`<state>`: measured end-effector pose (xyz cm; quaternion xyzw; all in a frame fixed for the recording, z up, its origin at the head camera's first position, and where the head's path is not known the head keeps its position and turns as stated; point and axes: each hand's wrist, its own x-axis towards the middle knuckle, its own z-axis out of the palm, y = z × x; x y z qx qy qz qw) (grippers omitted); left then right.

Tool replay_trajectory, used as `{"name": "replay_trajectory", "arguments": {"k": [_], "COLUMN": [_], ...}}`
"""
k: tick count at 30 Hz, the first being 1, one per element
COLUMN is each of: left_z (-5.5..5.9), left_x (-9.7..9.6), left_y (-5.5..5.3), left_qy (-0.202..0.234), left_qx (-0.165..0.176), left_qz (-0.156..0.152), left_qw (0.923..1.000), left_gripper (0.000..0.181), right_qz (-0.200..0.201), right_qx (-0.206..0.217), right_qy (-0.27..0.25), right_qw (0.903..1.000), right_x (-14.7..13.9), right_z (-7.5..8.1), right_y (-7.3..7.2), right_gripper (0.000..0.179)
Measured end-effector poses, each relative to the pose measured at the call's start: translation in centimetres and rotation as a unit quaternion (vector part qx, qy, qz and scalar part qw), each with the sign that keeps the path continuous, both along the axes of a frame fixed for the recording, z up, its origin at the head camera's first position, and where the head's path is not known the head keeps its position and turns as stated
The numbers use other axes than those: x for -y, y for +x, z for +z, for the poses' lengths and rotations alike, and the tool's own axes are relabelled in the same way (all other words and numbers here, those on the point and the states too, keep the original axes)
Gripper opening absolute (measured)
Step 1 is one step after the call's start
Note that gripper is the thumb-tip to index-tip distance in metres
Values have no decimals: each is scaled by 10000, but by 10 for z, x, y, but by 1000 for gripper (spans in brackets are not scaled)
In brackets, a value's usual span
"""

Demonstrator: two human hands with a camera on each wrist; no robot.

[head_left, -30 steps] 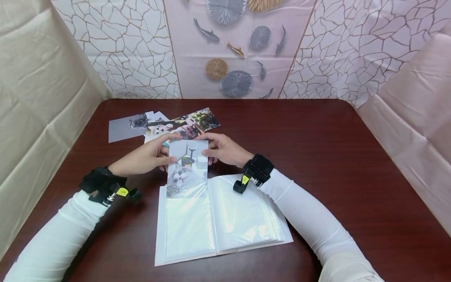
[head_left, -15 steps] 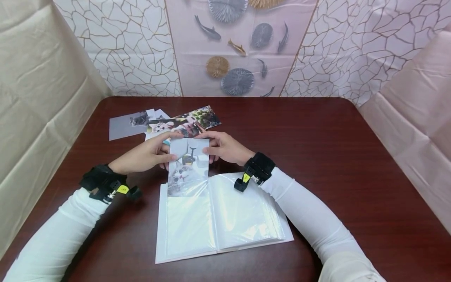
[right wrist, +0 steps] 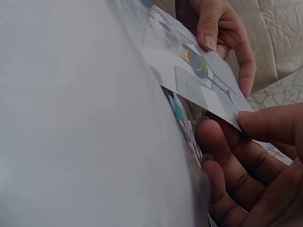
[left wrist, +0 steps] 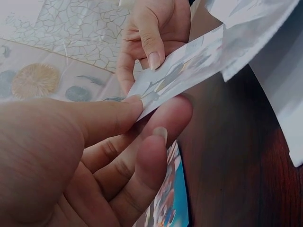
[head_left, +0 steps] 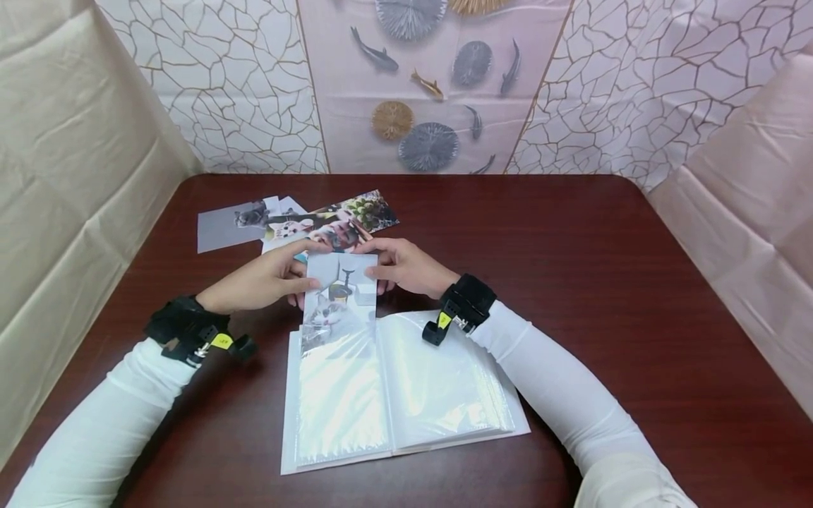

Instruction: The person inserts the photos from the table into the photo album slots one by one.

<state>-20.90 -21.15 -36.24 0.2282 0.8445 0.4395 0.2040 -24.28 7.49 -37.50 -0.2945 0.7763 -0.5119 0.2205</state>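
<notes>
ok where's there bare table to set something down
Widest: table between the right sleeve, right-side cloth and far edge. Smaller: between left sleeve and album. Crowded: around the left hand, right hand, held photo and loose photos.

Pocket (head_left: 343,409) — glossy plastic; photo (head_left: 341,300) — smooth paper; tabletop (head_left: 559,261) — wood-look.

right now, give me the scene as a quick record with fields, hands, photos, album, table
left hand: pinches the cat photo by its left edge
right hand: pinches its right edge
cat photo: lower end under the clear sleeve on the left page, rest sticking out
album: lies open
other photos: overlapping, beyond the hands
table: dark reddish-brown
</notes>
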Motion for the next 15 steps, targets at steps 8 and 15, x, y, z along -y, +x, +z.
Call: {"name": "replay_trajectory", "arguments": {"k": [8, 15], "left_z": [1, 1], "left_x": [0, 0], "left_y": [0, 1], "left_qy": [-103, -114], "left_qx": [19, 2], "left_qz": [66, 58], "left_qw": [9999, 9999], "left_gripper": [56, 53], "right_qz": [-3, 10], "right_qx": [-60, 38], "right_qy": [91, 125], "right_qw": [9999, 9999], "right_x": [1, 1], "right_z": [0, 1], "right_y": [0, 1], "right_gripper": [38, 36]}}
